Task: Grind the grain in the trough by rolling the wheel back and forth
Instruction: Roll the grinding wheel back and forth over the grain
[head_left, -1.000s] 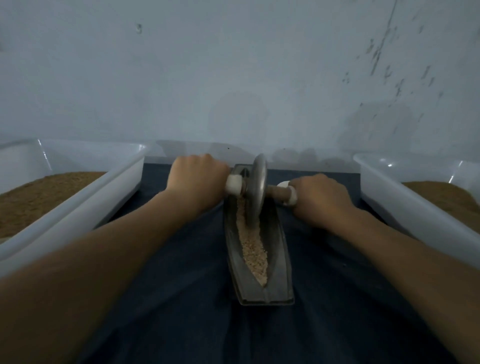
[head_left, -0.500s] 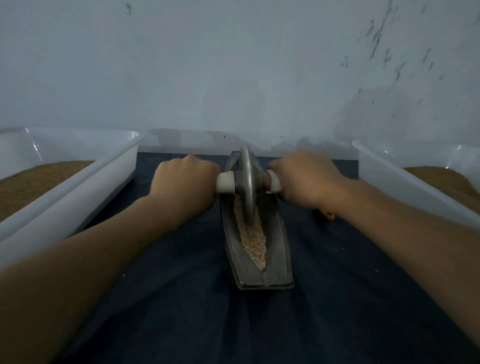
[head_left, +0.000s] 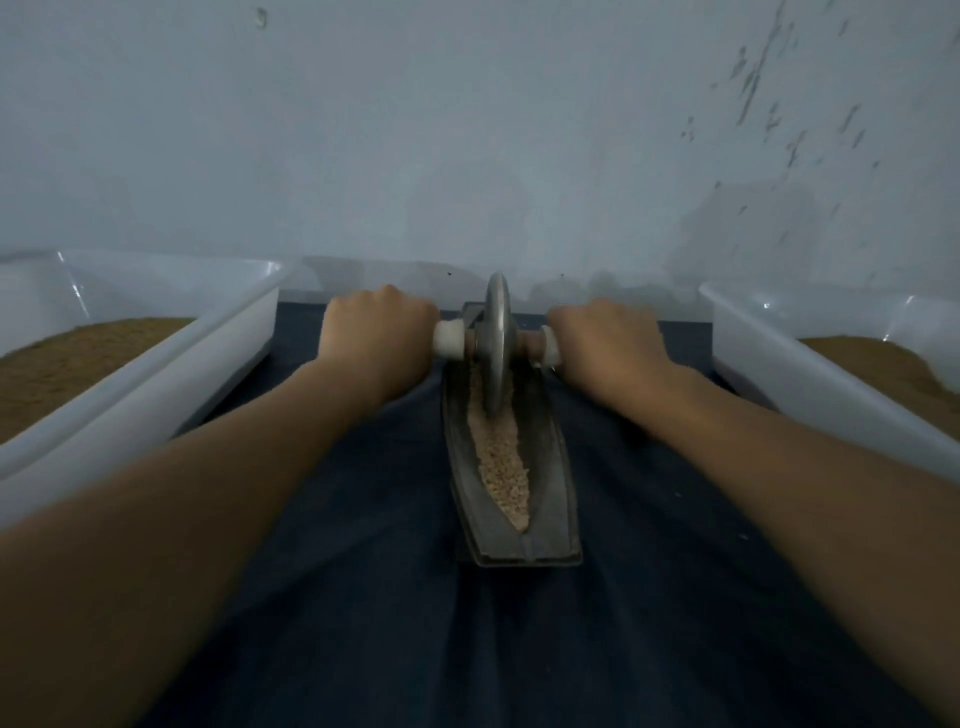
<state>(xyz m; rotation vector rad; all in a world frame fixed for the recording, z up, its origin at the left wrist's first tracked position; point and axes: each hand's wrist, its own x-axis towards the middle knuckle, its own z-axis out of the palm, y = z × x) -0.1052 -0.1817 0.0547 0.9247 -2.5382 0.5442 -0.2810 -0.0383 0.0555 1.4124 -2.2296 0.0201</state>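
Wheel (head_left: 497, 343) in trough (head_left: 550, 467), between tubs (head_left: 156, 384).

Handle (head_left: 448, 339) ends hidden in left hand (head_left: 376, 338), right hand (head_left: 605, 338); wheel (head_left: 496, 338) rim blurred.

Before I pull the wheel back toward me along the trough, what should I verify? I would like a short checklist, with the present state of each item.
1. Left hand grips the handle: ok.
2. Right hand grips the handle's other end: ok.
3. Wheel stands upright at the far end of the trough: ok.
4. Grain lies in the groove on the near side of the wheel: ok.
5. Trough is secured against sliding on the cloth: cannot tell.
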